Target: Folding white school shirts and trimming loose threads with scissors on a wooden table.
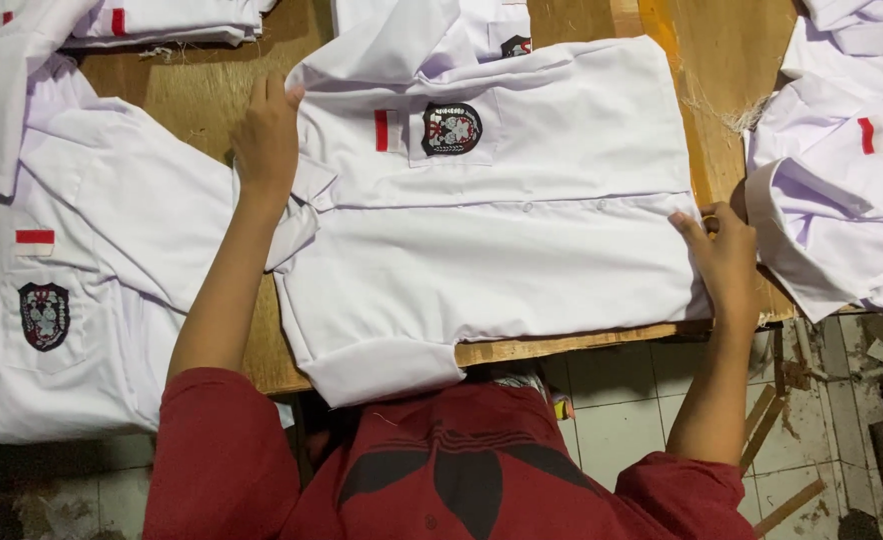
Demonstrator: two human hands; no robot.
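Bare wood strip [722, 90] free right of shirt [502, 230]; shirt piles [842, 170] flank.

Worn wooden table [722, 90]; pale tiled floor [622, 420] below, wood scraps [787, 505] lying.

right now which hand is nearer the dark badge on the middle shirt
Left. The left hand rests at the collar end, close beside the badge; the right hand holds the far hem.
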